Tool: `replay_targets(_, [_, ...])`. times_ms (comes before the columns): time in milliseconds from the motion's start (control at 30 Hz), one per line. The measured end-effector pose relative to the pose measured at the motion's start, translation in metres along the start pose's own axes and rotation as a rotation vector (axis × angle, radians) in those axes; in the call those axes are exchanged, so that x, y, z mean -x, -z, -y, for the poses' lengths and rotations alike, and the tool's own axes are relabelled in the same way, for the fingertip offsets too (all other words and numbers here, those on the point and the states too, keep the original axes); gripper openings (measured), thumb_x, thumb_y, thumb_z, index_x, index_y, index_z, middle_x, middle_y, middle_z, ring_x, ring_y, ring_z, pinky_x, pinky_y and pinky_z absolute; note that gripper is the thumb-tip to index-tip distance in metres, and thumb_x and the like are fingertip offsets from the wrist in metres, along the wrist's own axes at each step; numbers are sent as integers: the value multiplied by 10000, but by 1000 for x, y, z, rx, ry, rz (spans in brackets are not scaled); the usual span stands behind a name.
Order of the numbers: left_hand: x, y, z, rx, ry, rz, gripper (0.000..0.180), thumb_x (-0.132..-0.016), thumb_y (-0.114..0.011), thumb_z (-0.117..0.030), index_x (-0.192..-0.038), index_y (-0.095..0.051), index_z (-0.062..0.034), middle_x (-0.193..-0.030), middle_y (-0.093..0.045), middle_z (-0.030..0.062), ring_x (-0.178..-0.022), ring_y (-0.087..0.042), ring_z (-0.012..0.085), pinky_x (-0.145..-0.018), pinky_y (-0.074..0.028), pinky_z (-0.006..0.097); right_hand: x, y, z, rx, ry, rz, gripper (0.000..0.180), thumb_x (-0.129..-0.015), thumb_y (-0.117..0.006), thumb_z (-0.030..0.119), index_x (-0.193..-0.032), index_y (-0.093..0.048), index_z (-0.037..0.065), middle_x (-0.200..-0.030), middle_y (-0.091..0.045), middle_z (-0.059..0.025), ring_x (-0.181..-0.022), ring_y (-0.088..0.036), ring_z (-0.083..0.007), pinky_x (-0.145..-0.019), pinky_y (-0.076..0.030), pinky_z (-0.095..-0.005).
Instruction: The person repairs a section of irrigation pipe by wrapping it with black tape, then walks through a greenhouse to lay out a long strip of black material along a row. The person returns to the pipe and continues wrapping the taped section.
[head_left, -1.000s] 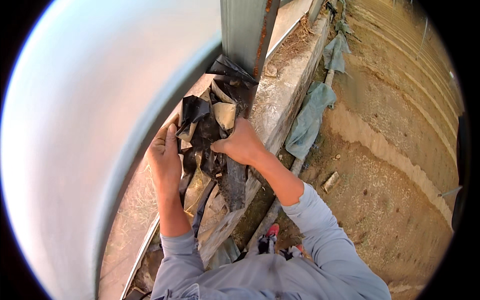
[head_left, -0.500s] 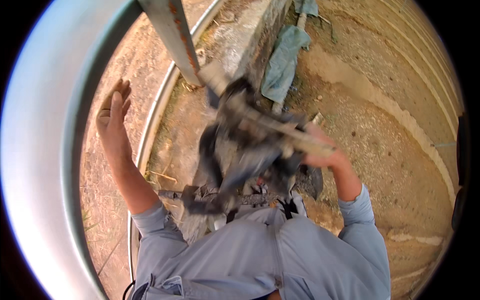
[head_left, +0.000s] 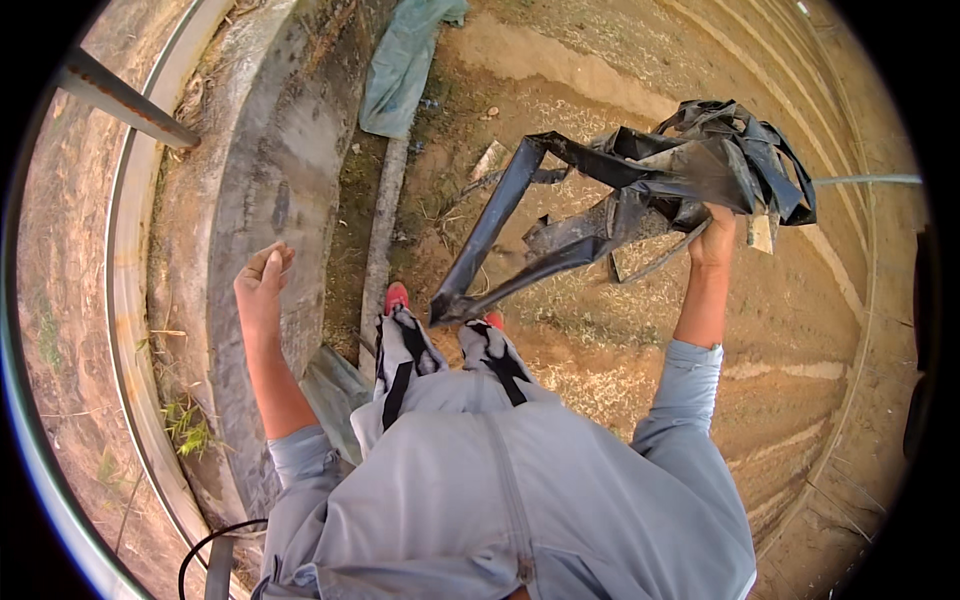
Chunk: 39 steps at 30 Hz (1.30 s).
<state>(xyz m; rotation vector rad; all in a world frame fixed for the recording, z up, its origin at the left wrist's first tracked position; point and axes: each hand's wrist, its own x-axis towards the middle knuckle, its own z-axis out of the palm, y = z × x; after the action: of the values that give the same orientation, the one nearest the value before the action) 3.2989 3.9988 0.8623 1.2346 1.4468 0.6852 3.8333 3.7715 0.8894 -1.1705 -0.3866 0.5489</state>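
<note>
A tangled bundle of black plastic strips [head_left: 690, 170], creased and smeared with dirt, is gripped in my right hand [head_left: 712, 240] out to the right. Its fingers are mostly hidden under the bundle. A long folded strip droops from it back toward my feet, bent into an angular loop. A small pale scrap [head_left: 762, 232] shows beside the hand at the bundle's lower edge. My left hand [head_left: 262, 285] is raised over the low concrete wall [head_left: 270, 190], fingers loosely curled against the thumb, with nothing visible in them.
A pale pipe [head_left: 385, 225] lies along the wall's foot, partly under a green plastic sheet [head_left: 400, 75]. To the left are a metal rail [head_left: 125, 290] and a rusty post [head_left: 130, 105]. Bare, ridged soil [head_left: 790, 330] stretches right. My red shoes [head_left: 397, 297] stand near the pipe.
The bundle has swung from in front of me over the wall to the far right, above the soil, in my right hand. My left hand's fingers have curled. My view has shifted right.
</note>
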Motion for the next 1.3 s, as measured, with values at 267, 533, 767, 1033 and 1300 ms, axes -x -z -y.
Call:
replay_targets(267, [47,-127,66,95,183,240,312,-918,-545,-218,-1127,-611,3,-1003,-673,106,-910,-629,143,-785,-468,270,-16,86,37,-171,6,-104,349,-792,-625,65,-1128,-574,-17,-1091,-632,-109,-970,-606,-271,-910,-471,-382])
replay_targets(533, [63,-225,119,75,352,600,325,-927,-536,-229,-1122,-594,23,-1001,-655,106,-849,-619,137,-730,-478,256,-8,124,113,-315,76,-187,376,-840,-627,135,-1176,-542,-9,-1168,-606,-156,-1060,-580,-335,-948,-457,-481])
replay_targets(767, [59,-325,158,-45,344,918,309,-919,-539,-201,-1093,-586,50,-926,-640,95,-770,-589,123,-647,-477,248,22,193,190,-449,32,-129,371,-831,-631,202,-1138,-582,-1,-1125,-622,-163,-1006,-595,-316,-915,-467,-457])
replay_targets(1033, [75,-443,144,437,781,590,681,-902,-545,-452,-1298,-376,77,-1066,-586,211,-912,-605,268,-811,-503,348,134,273,338,79,313,-542,395,-799,-645,227,-1128,-595,14,-1081,-633,-133,-967,-602,-279,-890,-477,-434])
replay_targets(1300, [25,-488,89,1362,1205,233,840,-845,-613,-474,-1385,-210,28,-1102,-517,247,-1050,-527,391,-1000,-358,565,209,391,374,740,106,-897,419,-767,-659,251,-1119,-607,30,-1037,-643,-103,-929,-609,-242,-864,-488,-411])
